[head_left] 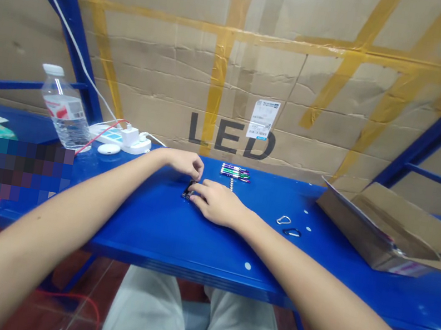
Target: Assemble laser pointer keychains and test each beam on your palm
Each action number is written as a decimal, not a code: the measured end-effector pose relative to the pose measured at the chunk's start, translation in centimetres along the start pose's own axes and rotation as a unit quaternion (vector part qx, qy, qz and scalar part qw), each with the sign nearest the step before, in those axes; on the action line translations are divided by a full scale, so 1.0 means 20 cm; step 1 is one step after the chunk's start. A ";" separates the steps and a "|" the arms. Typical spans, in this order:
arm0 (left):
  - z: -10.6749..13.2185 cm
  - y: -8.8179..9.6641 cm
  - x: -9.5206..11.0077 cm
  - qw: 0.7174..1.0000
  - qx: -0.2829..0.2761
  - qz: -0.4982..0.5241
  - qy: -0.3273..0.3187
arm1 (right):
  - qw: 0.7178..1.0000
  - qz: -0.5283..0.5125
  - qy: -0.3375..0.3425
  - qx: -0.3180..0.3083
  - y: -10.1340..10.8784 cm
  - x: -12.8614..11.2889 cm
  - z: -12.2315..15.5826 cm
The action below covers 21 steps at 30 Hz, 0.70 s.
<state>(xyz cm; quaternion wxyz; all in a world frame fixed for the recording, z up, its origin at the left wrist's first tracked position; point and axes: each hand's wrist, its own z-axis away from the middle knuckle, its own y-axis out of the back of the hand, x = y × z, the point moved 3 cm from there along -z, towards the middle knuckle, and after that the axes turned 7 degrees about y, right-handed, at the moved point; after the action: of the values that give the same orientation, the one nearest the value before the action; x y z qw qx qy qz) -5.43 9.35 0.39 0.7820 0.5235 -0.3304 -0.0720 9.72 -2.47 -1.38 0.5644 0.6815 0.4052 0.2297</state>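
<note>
My left hand [184, 163] and my right hand [214, 202] meet near the middle of the blue metal shelf top [142, 231]. Between their fingers is a small dark metal piece [188, 189], mostly hidden, so its exact kind is unclear. Both hands grip it. Just beyond my fingers lies a row of several slim metallic keychain flashlights [235, 172] in purple, green and silver. To the right of my right hand lie a silver carabiner [283, 220] and a dark carabiner [292, 232].
A water bottle [65, 108], a white power strip [119, 138] with a plugged-in adapter, and a round white object [109, 148] stand at back left. An open cardboard box [387, 229] sits at right. Taped cardboard and blue shelf uprights stand behind. A pixelated patch covers part of the left.
</note>
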 end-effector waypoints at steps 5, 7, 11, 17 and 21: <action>-0.01 -0.02 0.00 0.999 -0.020 -0.037 0.002 | 1.000 0.023 -0.006 -0.006 0.01 0.00 0.00; -0.01 -0.02 0.01 0.998 -0.028 -0.049 -0.005 | 0.999 0.029 -0.017 -0.018 0.02 0.00 0.00; -0.01 -0.02 0.03 0.998 -0.031 -0.058 -0.005 | 0.996 0.028 -0.061 -0.056 0.08 0.04 0.03; 0.01 -0.04 0.12 0.999 -0.015 -0.030 -0.006 | 0.980 -0.017 -0.125 -0.155 0.21 0.16 0.11; 0.03 -0.08 0.22 0.998 -0.038 -0.018 -0.040 | 0.976 -0.056 -0.192 -0.084 0.37 0.29 0.19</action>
<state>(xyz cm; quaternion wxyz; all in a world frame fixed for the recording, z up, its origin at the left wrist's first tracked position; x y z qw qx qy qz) -1.99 6.14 1.03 0.7858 0.4963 -0.3492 -0.1194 18.11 -0.30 3.87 0.6987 0.6393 0.3065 0.0957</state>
